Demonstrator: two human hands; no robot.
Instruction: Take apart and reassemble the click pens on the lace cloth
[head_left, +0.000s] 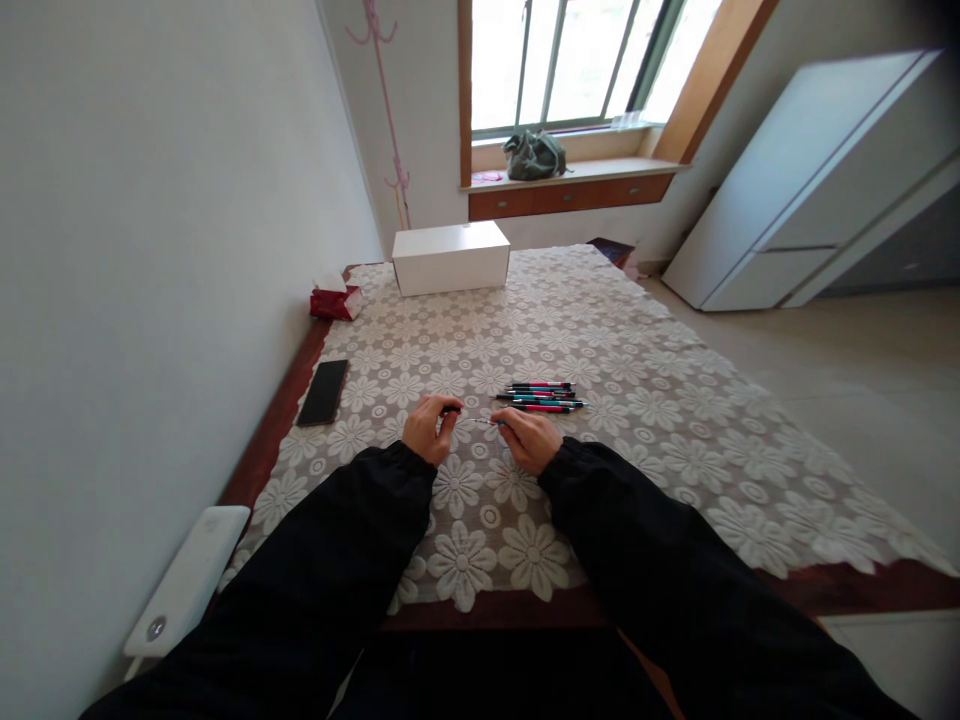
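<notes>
My L grip (429, 430) pinches a small dark pc. (451, 409); my R grip (531, 442), a thin rod (481, 420); slender pens (540, 398) nearby, on floral-patterned cloth (459, 562).

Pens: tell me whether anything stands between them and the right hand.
Nothing visible does. The pens lie on the cloth just past the right hand, too close to tell whether they touch. The box stands well beyond them, and the phone lies off to the left.
</notes>
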